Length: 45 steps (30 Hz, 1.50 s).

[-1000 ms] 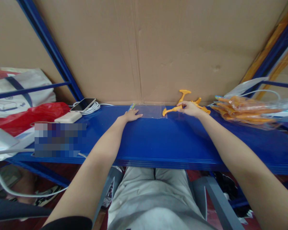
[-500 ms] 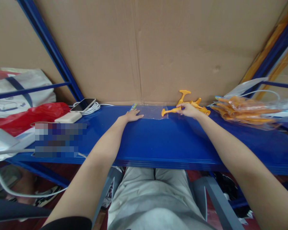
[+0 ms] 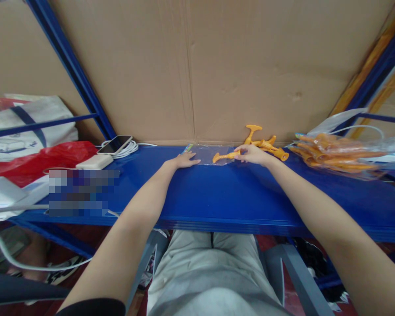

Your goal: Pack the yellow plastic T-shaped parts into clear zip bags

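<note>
Just right of frame centre, the right hand (image 3: 253,154) pinches one end of an orange peg (image 3: 225,156); the peg juts left from the fingertips and lies over a clear bag (image 3: 206,153) on the blue shelf (image 3: 217,197). The left hand (image 3: 183,160) rests flat, fingers spread, on what seems to be the bag's left edge. More pegs (image 3: 268,145) lie right of the right hand, beside bagged pegs (image 3: 332,153).
</note>
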Motion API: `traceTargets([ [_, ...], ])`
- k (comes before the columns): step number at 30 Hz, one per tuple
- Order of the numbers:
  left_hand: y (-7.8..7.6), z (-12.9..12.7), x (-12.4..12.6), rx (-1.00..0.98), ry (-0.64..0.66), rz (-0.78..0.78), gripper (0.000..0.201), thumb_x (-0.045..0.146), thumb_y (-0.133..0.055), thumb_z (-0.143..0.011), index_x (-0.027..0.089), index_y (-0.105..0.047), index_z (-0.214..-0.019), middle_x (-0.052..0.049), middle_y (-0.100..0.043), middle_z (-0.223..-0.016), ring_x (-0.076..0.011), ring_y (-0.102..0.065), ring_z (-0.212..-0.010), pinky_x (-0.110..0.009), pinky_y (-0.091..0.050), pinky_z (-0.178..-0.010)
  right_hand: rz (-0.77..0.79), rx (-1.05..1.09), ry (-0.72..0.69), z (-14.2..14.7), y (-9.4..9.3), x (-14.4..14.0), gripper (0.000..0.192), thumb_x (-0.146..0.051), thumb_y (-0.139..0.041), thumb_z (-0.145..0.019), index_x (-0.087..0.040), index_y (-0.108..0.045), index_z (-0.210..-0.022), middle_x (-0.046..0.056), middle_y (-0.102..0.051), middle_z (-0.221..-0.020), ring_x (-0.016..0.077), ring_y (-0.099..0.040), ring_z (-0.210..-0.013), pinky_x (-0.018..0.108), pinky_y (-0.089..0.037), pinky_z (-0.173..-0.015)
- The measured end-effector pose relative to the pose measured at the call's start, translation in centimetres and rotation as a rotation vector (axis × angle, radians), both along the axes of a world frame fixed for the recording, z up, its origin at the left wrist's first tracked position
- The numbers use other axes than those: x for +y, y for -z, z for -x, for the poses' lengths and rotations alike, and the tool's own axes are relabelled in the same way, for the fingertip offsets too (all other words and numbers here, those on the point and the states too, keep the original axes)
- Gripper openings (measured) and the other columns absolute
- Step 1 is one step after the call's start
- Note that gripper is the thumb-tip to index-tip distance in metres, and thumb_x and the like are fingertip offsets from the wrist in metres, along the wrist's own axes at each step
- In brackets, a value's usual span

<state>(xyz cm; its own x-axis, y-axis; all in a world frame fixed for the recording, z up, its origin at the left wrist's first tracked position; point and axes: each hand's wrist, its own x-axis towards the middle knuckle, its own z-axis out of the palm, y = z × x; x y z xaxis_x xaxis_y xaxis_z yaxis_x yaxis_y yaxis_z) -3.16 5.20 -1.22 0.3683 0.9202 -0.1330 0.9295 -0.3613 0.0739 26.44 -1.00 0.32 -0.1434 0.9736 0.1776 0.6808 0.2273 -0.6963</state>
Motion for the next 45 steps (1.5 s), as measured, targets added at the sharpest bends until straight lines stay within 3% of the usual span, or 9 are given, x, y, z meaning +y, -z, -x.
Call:
traceTargets([
  [5,0.0,-0.5,-0.2,-0.024,0.054,0.021,0.083,0.064,-0.028,-0.089,0.015,-0.023,-0.156,-0.010,-0.014,-0.164,-0.0287,-0.010,-0.151,-0.049,-0.016,-0.120,0.053,0.107,-0.068,0.3,-0.3,-0.4,0.020,-0.027,-0.075,-0.078,-0.015,-0.070,-0.094,0.006,-0.070,-0.081,0.0112,-0.060,-0.060,0.021,-0.048,-0.053],
  [9,-0.3,-1.1,-1.0,-0.034,0.090,0.033,0.086,0.067,-0.029,-0.088,0.014,-0.023,-0.156,-0.011,-0.014,-0.163,-0.0295,-0.010,-0.151,-0.048,-0.014,-0.120,0.108,0.136,-0.099,-0.1,-0.7,-0.6,0.017,-0.028,-0.073,-0.079,-0.015,-0.071,-0.091,0.007,-0.072,-0.083,0.0130,-0.062,-0.066,0.022,-0.048,-0.057],
  [14,-0.4,-1.8,-1.6,-0.044,0.107,0.042,0.086,0.066,-0.030,-0.088,0.013,-0.023,-0.156,-0.011,-0.014,-0.163,-0.0288,-0.008,-0.151,-0.045,-0.013,-0.121,0.072,0.120,0.008,-0.7,-0.4,-0.1,0.012,-0.024,-0.069,-0.080,-0.015,-0.071,-0.087,0.006,-0.070,-0.078,0.0137,-0.060,-0.064,0.024,-0.047,-0.058],
  [20,-0.3,-2.1,-1.3,-0.065,0.096,0.063,0.088,0.069,-0.029,-0.087,0.015,-0.022,-0.156,-0.012,-0.011,-0.163,-0.0292,-0.007,-0.151,-0.049,-0.012,-0.120,0.075,0.107,-0.098,-0.5,0.5,0.4,0.018,-0.022,-0.075,-0.067,-0.015,-0.071,-0.083,0.005,-0.071,-0.083,0.0175,-0.063,-0.074,0.030,-0.051,-0.071],
  [26,-0.1,-1.6,-0.7,-0.264,0.069,0.102,0.087,0.069,-0.029,-0.087,0.014,-0.028,-0.154,-0.008,-0.018,-0.162,-0.0249,-0.012,-0.151,-0.037,-0.012,-0.122,0.079,-0.162,-0.237,-0.3,0.0,0.1,0.027,-0.037,-0.073,-0.067,-0.016,-0.073,-0.084,0.002,-0.070,-0.076,0.0188,-0.063,-0.072,0.030,-0.048,-0.068],
  [32,0.3,-1.6,-0.7,-0.681,0.041,0.292,0.070,0.064,-0.026,-0.092,0.026,-0.044,-0.148,0.000,-0.040,-0.154,-0.0196,-0.038,-0.142,-0.028,-0.032,-0.114,-0.233,-0.518,-0.099,0.6,-0.4,0.1,0.026,-0.043,-0.071,-0.071,-0.018,-0.073,-0.078,0.004,-0.071,-0.078,0.0219,-0.064,-0.080,0.029,-0.040,-0.068],
  [37,0.4,-1.7,-0.7,-0.869,0.006,0.361,0.069,0.063,-0.028,-0.093,0.026,-0.041,-0.149,-0.001,-0.048,-0.148,-0.0215,-0.047,-0.136,-0.032,-0.037,-0.113,-0.192,-0.235,-0.255,1.6,0.5,0.7,0.045,-0.058,-0.066,-0.072,-0.014,-0.071,-0.075,0.001,-0.063,-0.065,0.0149,-0.055,-0.064,0.025,-0.038,-0.060],
  [41,-0.1,-1.5,-0.9,-0.712,0.028,0.278,0.074,0.065,-0.010,-0.094,0.029,-0.034,-0.153,0.005,-0.038,-0.154,-0.0169,-0.029,-0.146,-0.030,-0.029,-0.117,0.002,-0.009,-0.302,2.2,1.4,0.8,0.047,-0.058,-0.076,-0.060,-0.015,-0.073,-0.078,0.001,-0.064,-0.067,0.0127,-0.054,-0.062,0.024,-0.041,-0.058],
  [45,-0.9,-1.4,-1.3,-0.557,0.054,0.261,0.079,0.062,0.005,-0.092,0.027,-0.023,-0.157,0.008,-0.025,-0.158,-0.0139,-0.019,-0.149,-0.027,-0.027,-0.117,0.018,0.201,-0.172,2.9,1.9,0.8,0.037,-0.045,-0.081,-0.057,-0.016,-0.072,-0.077,0.001,-0.066,-0.071,0.0116,-0.055,-0.063,0.022,-0.043,-0.057],
])
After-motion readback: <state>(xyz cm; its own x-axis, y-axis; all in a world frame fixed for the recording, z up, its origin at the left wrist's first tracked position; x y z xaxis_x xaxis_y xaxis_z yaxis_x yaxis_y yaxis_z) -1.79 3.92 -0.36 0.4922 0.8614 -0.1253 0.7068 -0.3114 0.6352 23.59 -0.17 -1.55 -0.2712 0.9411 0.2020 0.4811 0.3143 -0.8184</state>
